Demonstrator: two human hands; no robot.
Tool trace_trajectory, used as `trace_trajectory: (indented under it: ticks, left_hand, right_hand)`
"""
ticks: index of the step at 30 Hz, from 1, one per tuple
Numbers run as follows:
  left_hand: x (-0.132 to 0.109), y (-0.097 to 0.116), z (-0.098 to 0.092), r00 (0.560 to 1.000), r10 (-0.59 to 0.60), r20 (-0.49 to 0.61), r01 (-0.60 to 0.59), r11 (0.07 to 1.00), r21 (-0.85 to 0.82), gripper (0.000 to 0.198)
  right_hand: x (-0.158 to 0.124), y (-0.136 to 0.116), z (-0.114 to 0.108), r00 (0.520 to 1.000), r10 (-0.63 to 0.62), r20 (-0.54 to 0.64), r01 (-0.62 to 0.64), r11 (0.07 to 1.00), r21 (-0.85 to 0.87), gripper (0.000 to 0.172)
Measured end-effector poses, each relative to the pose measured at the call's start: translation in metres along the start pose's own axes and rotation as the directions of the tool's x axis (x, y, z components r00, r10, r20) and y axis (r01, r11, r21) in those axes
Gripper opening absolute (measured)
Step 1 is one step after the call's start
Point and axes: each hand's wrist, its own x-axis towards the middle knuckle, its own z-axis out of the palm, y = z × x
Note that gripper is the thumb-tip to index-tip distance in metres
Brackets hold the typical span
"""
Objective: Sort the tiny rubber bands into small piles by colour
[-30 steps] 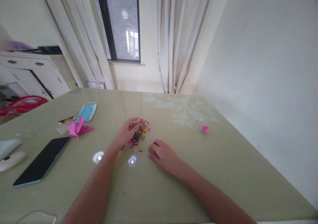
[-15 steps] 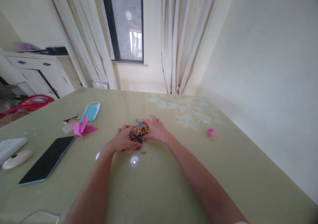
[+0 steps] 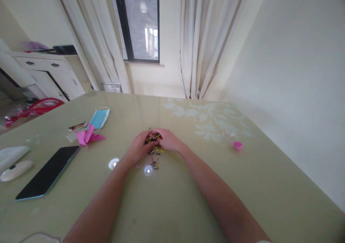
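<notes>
A heap of small coloured rubber bands lies at the middle of the green table. Both hands are cupped round it and press it together. My left hand curls against the heap's left side. My right hand closes over its right side. Most of the heap is hidden between the palms. A few loose bands lie on the table just in front of the hands.
A dark phone lies at the left, with a pink paper scrap and a blue face mask behind it. A small pink cap sits at the right. A white object lies at the far left edge.
My right hand came from the table in front of the heap over to its right side. Both hands have closed in and squeezed the bands into a tighter clump; some spilled out in front.
</notes>
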Motion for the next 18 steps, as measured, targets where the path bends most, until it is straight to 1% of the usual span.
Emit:
trace_trajectory:
  ticks: [2, 4, 7, 10, 12, 14, 16, 18]
  left_hand:
    - [0.001, 0.003, -0.004, 0.998, -0.028, -0.064, 0.023, 0.996, -0.085, 0.047]
    - [0.002, 0.005, -0.007, 0.992, -0.064, -0.108, 0.045, 0.985, -0.167, 0.056]
    - [0.002, 0.007, -0.011, 0.989, -0.115, -0.091, 0.082, 0.949, -0.305, 0.066]
    - [0.001, 0.01, -0.013, 0.992, -0.121, -0.043, 0.089, 0.892, -0.444, 0.069]
    - [0.0, 0.012, -0.015, 0.992, -0.119, -0.029, 0.089, 0.864, -0.496, 0.072]
    - [0.0, 0.013, -0.018, 0.992, -0.123, -0.023, 0.095, 0.86, -0.501, 0.075]
    - [0.0, 0.011, -0.023, 0.992, -0.127, -0.026, 0.1, 0.878, -0.468, 0.074]
    - [0.0, 0.008, -0.027, 0.991, -0.129, -0.039, 0.102, 0.904, -0.416, 0.069]
  right_hand:
    - [0.002, 0.0, -0.001, 0.998, 0.005, -0.059, 0.002, 0.993, 0.119, 0.043]
    - [0.003, -0.001, -0.001, 0.993, 0.043, -0.106, -0.013, 0.963, 0.268, 0.042]
    - [0.005, -0.005, -0.004, 0.985, 0.109, -0.135, -0.045, 0.913, 0.405, 0.035]
    - [0.005, -0.009, -0.008, 0.985, 0.073, -0.154, 0.004, 0.892, 0.452, 0.036]
    - [0.004, -0.011, -0.012, 0.987, 0.039, -0.159, 0.036, 0.895, 0.445, 0.042]
    - [0.004, -0.01, -0.016, 0.987, 0.037, -0.159, 0.028, 0.921, 0.39, 0.044]
    - [0.004, -0.006, -0.018, 0.987, 0.053, -0.149, -0.011, 0.963, 0.269, 0.037]
    - [0.003, -0.001, -0.017, 0.986, 0.073, -0.15, -0.052, 0.988, 0.145, 0.029]
